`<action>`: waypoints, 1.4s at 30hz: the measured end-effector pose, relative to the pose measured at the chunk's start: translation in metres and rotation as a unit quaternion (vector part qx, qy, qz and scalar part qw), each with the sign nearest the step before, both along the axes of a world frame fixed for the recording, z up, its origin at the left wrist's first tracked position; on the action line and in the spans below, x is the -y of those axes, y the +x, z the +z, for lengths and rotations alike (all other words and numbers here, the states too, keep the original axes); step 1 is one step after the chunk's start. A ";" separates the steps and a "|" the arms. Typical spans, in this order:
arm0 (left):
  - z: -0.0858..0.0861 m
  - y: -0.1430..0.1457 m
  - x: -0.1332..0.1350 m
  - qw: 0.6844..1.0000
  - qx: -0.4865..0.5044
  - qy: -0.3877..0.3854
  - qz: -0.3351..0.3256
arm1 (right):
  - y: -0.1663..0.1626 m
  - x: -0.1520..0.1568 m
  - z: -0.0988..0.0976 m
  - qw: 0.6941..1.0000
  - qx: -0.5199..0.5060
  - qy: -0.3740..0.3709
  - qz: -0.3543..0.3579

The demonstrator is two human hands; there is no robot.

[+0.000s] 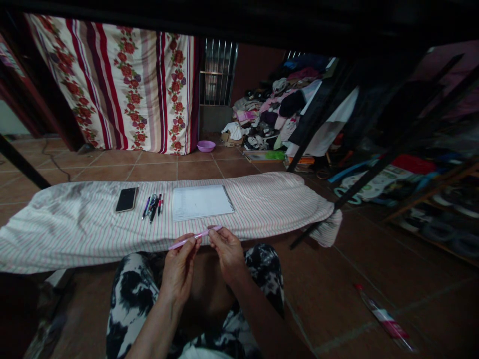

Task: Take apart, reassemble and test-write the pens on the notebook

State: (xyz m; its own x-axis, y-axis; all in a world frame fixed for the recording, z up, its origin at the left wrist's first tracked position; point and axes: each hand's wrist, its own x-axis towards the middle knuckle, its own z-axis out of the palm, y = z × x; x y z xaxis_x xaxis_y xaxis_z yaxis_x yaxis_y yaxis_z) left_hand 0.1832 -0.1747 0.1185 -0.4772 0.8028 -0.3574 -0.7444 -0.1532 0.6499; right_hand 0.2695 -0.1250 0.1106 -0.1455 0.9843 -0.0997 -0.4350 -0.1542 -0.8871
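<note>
A pink pen is held level above my knees, at the near edge of the cloth-covered surface. My left hand pinches it left of its middle, and my right hand grips it near the right end. Just beyond my hands lies a white spiral notebook, open to a page with faint marks along its left side. Several pens lie in a loose group left of the notebook. Farther left rests a dark-screened phone.
The striped cloth drapes over the low surface, with dark metal bars at its right. A bottle lies on the tiled floor at right. Behind are a purple basin, a flowered curtain and a heap of clothes.
</note>
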 end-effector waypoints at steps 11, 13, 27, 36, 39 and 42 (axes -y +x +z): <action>0.003 -0.001 0.001 1.000 0.008 -0.007 0.011 | 0.001 0.001 -0.001 0.999 0.004 0.021 0.036; 0.004 -0.001 0.000 1.000 0.007 -0.011 0.011 | 0.003 0.002 0.001 0.999 -0.009 0.018 0.039; -0.001 0.001 0.002 1.000 -0.009 0.013 0.002 | 0.001 -0.003 -0.008 0.998 0.053 0.020 -0.005; 0.000 -0.001 0.000 1.000 0.017 -0.005 0.013 | 0.004 0.004 0.003 0.999 -0.001 0.017 0.030; 0.000 -0.001 0.000 1.000 0.017 -0.008 0.010 | 0.003 0.003 0.004 1.000 -0.005 0.010 0.028; -0.001 -0.001 0.001 1.000 0.016 -0.007 0.008 | 0.002 0.001 0.001 1.000 -0.001 0.011 0.020</action>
